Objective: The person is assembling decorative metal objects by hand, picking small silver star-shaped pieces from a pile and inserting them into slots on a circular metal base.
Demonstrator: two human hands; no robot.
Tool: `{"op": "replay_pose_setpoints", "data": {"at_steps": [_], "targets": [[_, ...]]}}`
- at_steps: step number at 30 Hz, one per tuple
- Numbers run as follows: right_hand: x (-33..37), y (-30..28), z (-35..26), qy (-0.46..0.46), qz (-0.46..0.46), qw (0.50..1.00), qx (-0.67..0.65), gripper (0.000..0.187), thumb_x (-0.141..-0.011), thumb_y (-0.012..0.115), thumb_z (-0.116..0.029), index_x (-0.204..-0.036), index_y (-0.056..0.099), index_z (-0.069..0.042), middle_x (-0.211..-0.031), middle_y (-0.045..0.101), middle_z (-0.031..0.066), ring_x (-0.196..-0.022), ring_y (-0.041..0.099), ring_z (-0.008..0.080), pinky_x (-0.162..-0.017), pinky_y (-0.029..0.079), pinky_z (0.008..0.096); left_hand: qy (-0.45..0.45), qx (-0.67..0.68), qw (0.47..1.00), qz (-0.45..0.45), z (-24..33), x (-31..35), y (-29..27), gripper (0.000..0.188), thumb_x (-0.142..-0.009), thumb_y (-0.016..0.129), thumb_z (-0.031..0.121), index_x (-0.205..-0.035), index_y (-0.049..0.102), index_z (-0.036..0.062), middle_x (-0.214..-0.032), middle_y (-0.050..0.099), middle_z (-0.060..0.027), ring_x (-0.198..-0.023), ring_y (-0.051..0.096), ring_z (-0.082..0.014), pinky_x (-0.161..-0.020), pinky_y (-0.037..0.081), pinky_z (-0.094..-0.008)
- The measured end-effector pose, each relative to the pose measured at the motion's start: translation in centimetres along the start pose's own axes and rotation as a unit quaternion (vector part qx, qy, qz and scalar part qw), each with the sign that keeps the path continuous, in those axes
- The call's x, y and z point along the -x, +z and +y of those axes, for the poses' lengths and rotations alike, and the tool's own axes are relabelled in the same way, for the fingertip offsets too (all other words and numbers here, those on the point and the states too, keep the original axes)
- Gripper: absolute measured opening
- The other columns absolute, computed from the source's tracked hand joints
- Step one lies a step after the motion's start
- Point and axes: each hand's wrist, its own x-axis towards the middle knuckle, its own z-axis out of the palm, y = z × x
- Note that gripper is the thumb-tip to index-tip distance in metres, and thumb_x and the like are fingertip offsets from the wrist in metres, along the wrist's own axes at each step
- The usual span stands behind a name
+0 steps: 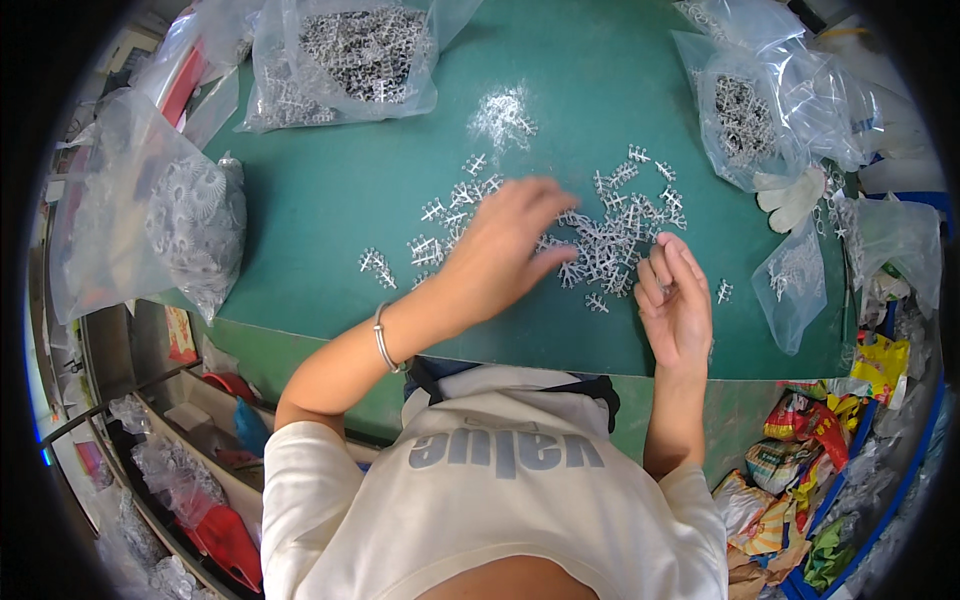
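Note:
My left hand [512, 238] reaches over the middle of the green table, slightly blurred, with thumb and fingers apart. Just beyond its fingertips lies a loose pile of small silvery branched parts [615, 240]. More of the same branched pieces [425, 250] are scattered under and to the left of that hand. At the pile's near right edge, my right hand [676, 300] is turned palm up with its fingers curled in. Something small and shiny seems to sit among those fingers, too small to name. One single branched piece [724, 291] lies to its right.
An open plastic bag of metal parts [365, 50] stands at the far left, and another bag [742, 115] at the far right. Near the left edge sits a bag of ridged silvery parts [195, 225]. A whitish heap [503, 118], a glove [792, 198] and a small bag [792, 285] also lie there.

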Motion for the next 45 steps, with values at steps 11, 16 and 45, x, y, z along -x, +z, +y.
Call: {"op": "replay_pose_setpoints", "data": {"at_steps": [11, 16, 45], "targets": [[0.0, 3.4, 4.3, -0.252, 0.001, 0.464, 0.849, 0.028, -0.071, 0.072, -0.021, -0.096, 0.063, -0.010, -0.076, 0.051, 0.0047, -0.062, 0.057, 0.0212, -0.048, 0.044, 0.0336, -0.067, -0.070, 0.995, -0.009, -0.8, 2.9, -0.2, 0.026, -0.075, 0.064, 0.001, -0.099, 0.056, 0.0046, -0.098, 0.055, -0.0087, -0.095, 0.052, -0.0266, -0.082, 0.036, -0.0353], [0.0, 2.6, 2.0, -0.193, 0.001, 0.677, 0.710, 0.014, -0.076, 0.065, -0.003, -0.089, 0.061, -0.006, -0.068, 0.050, 0.0028, -0.050, 0.046, 0.0131, -0.044, 0.036, 0.0269, -0.080, -0.076, 0.994, 0.025, -1.1, 3.5, -0.6, 0.030, -0.076, 0.063, 0.001, -0.105, 0.056, 0.0044, -0.099, 0.055, -0.0082, -0.098, 0.052, -0.0261, -0.087, 0.035, -0.0356], [2.3, -1.5, 0.8, 0.094, -0.049, 0.971, -0.216, 0.023, -0.095, 0.046, -0.025, -0.099, 0.052, -0.004, -0.079, 0.044, 0.0017, -0.060, 0.042, 0.0114, -0.039, 0.032, 0.0203, 0.021, -0.063, 0.998, 0.001, 2.1, -0.9, 3.3, 0.049, -0.073, 0.070, 0.010, -0.118, 0.051, 0.0049, -0.118, 0.050, -0.0146, -0.112, 0.047, -0.0353, -0.090, 0.040, -0.0394]]}}
